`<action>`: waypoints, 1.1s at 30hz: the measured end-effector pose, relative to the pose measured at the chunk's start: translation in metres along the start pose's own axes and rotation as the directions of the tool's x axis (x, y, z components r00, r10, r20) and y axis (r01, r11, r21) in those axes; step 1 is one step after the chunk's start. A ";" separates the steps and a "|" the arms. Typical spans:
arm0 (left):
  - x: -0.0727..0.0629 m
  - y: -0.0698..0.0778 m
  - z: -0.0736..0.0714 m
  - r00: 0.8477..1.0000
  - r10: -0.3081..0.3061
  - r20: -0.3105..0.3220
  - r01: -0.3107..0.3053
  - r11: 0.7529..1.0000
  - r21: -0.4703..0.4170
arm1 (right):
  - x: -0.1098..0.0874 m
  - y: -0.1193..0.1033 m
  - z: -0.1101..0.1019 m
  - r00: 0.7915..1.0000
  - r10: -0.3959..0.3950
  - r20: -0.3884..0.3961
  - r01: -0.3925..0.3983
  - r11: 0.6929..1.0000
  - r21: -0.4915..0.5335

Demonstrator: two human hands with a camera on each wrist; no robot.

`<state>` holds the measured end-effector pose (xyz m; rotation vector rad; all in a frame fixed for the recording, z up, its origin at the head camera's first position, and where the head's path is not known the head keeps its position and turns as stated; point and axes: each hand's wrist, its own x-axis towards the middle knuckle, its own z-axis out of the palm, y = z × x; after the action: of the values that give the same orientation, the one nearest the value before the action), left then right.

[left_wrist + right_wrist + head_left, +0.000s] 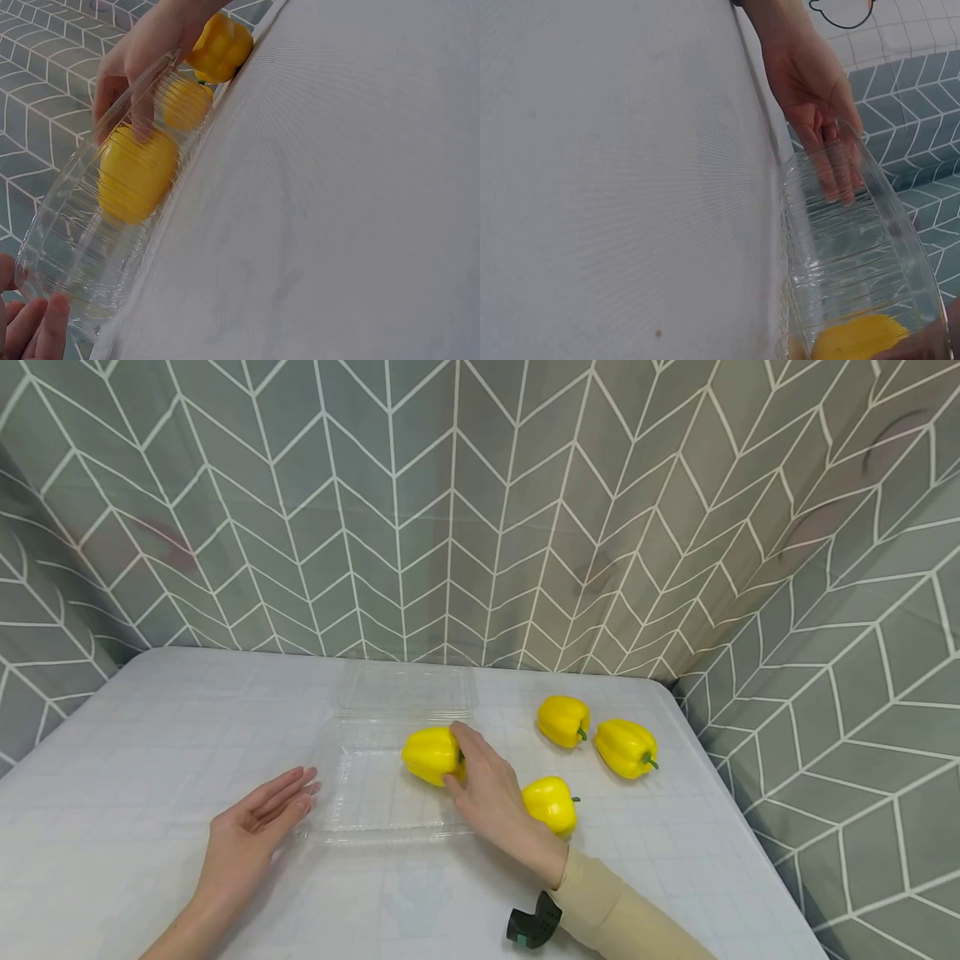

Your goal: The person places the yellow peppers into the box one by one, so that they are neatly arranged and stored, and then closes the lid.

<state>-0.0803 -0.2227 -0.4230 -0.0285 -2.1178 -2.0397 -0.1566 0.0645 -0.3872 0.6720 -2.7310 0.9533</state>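
A clear plastic clamshell container (pixel 367 802) lies opened out on the table, its lid (pixel 405 687) folded back toward the wall. In its base, right of the middle, is a yellow bell pepper (pixel 427 755), lying on its side. My right hand (pixel 491 793) grips this pepper at its stem end, thumb on the near side and fingers over the far side. The pepper (pixel 139 176) shows through the ribbed wall in the left wrist view. At the container's left edge, my left hand (pixel 255 827) has its fingers loosely extended, close to the rim; contact is unclear.
Beyond my right wrist sits another yellow pepper (pixel 551 806), partly covered by it. Two more yellow peppers, one (pixel 562 721) beside the other (pixel 626 748), lie at the back right. A white cloth covers the table (pixel 112 793); a patterned curtain (pixel 480 527) stands behind.
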 end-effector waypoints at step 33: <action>0.000 -0.001 0.000 0.999 0.040 0.010 -0.040 0.999 -0.037 | -0.001 0.001 0.001 1.000 -0.013 -0.006 0.013 1.000 -0.013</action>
<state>-0.0803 -0.2227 -0.4245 -0.0866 -2.0690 -2.0599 -0.1558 0.0648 -0.3893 0.6833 -2.7220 0.9318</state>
